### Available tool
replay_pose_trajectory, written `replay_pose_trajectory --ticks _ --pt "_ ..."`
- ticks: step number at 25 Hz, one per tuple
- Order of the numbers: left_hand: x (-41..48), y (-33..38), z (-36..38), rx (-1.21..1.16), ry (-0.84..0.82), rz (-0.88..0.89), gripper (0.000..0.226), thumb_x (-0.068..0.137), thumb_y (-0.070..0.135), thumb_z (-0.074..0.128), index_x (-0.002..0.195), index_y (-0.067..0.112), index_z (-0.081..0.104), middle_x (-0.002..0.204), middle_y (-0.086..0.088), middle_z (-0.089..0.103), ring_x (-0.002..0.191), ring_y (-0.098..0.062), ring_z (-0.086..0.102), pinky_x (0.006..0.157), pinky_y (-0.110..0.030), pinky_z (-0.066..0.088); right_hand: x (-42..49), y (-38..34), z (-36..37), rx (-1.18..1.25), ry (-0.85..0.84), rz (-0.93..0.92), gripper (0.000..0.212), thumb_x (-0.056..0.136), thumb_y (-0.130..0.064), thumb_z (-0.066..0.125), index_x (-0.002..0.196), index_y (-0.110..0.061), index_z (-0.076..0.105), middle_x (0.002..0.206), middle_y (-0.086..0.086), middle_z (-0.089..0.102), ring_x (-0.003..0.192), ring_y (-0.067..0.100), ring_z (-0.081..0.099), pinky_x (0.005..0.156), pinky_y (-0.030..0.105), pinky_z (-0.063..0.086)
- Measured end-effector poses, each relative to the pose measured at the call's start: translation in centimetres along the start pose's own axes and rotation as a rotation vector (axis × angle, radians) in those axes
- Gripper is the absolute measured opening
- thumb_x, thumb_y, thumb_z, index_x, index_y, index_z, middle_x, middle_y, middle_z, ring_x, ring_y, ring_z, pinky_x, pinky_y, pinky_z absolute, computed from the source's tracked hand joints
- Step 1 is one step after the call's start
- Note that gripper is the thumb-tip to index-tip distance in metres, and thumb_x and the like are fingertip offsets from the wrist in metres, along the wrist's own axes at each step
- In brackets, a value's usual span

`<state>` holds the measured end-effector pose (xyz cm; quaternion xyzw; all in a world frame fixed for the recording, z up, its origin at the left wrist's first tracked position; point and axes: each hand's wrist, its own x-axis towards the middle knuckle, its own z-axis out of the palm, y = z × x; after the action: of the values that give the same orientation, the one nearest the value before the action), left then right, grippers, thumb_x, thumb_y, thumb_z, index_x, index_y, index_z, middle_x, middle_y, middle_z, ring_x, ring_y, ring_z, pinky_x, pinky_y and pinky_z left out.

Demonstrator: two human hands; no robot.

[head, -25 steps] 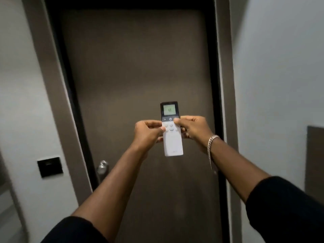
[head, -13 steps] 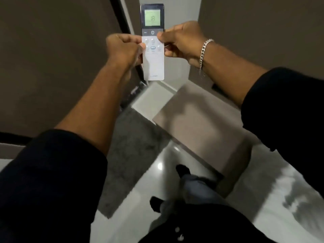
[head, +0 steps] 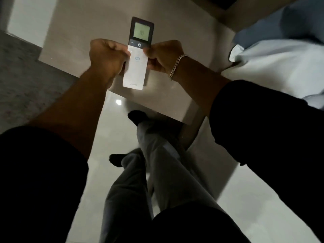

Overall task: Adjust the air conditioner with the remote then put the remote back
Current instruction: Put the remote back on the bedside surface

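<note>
I hold a slim white remote with a dark top and a lit green screen upright in front of me, above a beige table. My left hand grips its left edge with the fingers curled. From the other side my right hand, with a chain bracelet on the wrist, pinches the right edge, thumb near the buttons. No air conditioner is in view.
The beige table sits right under the remote. White bedding lies at the right. A grey rug is at the left on the glossy tiled floor. My legs and dark socks are below.
The view has swung down from the door to the floor and the table. Both hands keep hold of the remote, now over the table top.
</note>
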<state>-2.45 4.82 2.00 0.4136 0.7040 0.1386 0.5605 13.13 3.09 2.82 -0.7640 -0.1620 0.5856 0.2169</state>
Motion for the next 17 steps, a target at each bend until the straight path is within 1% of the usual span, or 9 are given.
replay_pose_trajectory --ticks 2,3,5,7,9,12,14,15,17 --pt "1.6 -2.0 1.8 0.055 0.02 0.008 0.009 0.081 0.006 0.067 0.088 0.001 0.069 0.099 -0.011 0.072 0.088 -0.022 0.071 0.085 -0.042 0.059 2.2 2.2 0.6 0.019 0.039 0.067 0.019 0.08 -0.012 0.076 0.092 0.001 0.068 0.098 0.017 0.074 0.073 0.022 0.072 0.055 0.027 0.06" --pt "2.1 -2.6 2.4 0.084 0.024 0.023 0.004 0.08 0.004 0.065 0.077 0.007 0.067 0.088 -0.006 0.071 0.079 -0.014 0.069 0.085 -0.034 0.058 2.9 3.0 0.8 0.032 0.063 0.086 0.028 0.078 -0.012 0.078 0.098 0.005 0.069 0.096 0.018 0.073 0.068 0.021 0.07 0.054 0.027 0.06" --pt "3.3 -3.4 3.1 0.16 0.049 0.085 0.018 0.078 0.002 0.063 0.066 0.015 0.062 0.072 0.008 0.064 0.067 0.0 0.062 0.08 -0.013 0.052 4.1 4.0 1.5 0.056 0.124 0.095 0.038 0.073 -0.012 0.08 0.103 0.008 0.069 0.093 0.019 0.071 0.063 0.022 0.067 0.057 0.031 0.062" --pt "3.7 -3.8 3.4 0.186 0.053 0.148 0.012 0.076 0.001 0.062 0.074 0.009 0.071 0.076 0.006 0.069 0.074 -0.002 0.065 0.083 -0.013 0.05 4.5 4.7 2.0 0.096 0.168 0.119 0.038 0.071 -0.009 0.081 0.103 0.007 0.069 0.099 0.021 0.073 0.069 0.026 0.071 0.064 0.038 0.064" --pt "4.2 -3.9 3.5 0.264 0.068 0.233 0.016 0.076 0.001 0.062 0.083 0.005 0.075 0.09 -0.005 0.075 0.092 -0.014 0.068 0.087 -0.014 0.046 4.8 4.9 2.2 0.137 0.187 0.138 0.039 0.069 -0.009 0.084 0.102 0.006 0.07 0.101 0.022 0.074 0.073 0.027 0.074 0.067 0.042 0.064" --pt "4.6 -3.6 3.4 0.439 0.096 0.283 0.023 0.08 0.0 0.057 0.086 0.011 0.076 0.1 -0.006 0.075 0.11 -0.023 0.06 0.085 -0.008 0.03 5.0 4.7 2.7 0.106 0.241 0.149 0.04 0.066 -0.011 0.086 0.1 0.004 0.071 0.103 0.022 0.074 0.085 0.032 0.075 0.074 0.044 0.063" --pt "4.3 -3.4 2.9 0.439 0.072 0.308 0.032 0.078 -0.009 0.053 0.089 0.01 0.076 0.1 -0.01 0.075 0.106 -0.025 0.063 0.09 -0.014 0.041 4.5 4.8 3.1 0.112 0.223 0.164 0.041 0.067 -0.011 0.086 0.102 0.004 0.071 0.105 0.022 0.074 0.087 0.033 0.074 0.076 0.043 0.063" --pt "3.8 -3.3 2.3 0.415 0.051 0.338 0.034 0.076 -0.012 0.053 0.091 0.007 0.077 0.099 -0.012 0.075 0.099 -0.023 0.066 0.086 -0.013 0.046 4.5 4.9 3.2 0.133 0.212 0.162 0.04 0.068 -0.009 0.085 0.102 0.004 0.071 0.105 0.021 0.074 0.083 0.031 0.075 0.071 0.041 0.064" --pt "2.4 -3.5 1.3 0.385 -0.001 0.385 0.036 0.074 -0.015 0.053 0.093 0.004 0.076 0.096 -0.013 0.075 0.084 -0.016 0.066 0.07 0.0 0.043 4.1 4.9 3.1 0.131 0.236 0.145 0.04 0.069 -0.009 0.085 0.103 0.004 0.07 0.105 0.02 0.075 0.077 0.028 0.076 0.057 0.032 0.063"
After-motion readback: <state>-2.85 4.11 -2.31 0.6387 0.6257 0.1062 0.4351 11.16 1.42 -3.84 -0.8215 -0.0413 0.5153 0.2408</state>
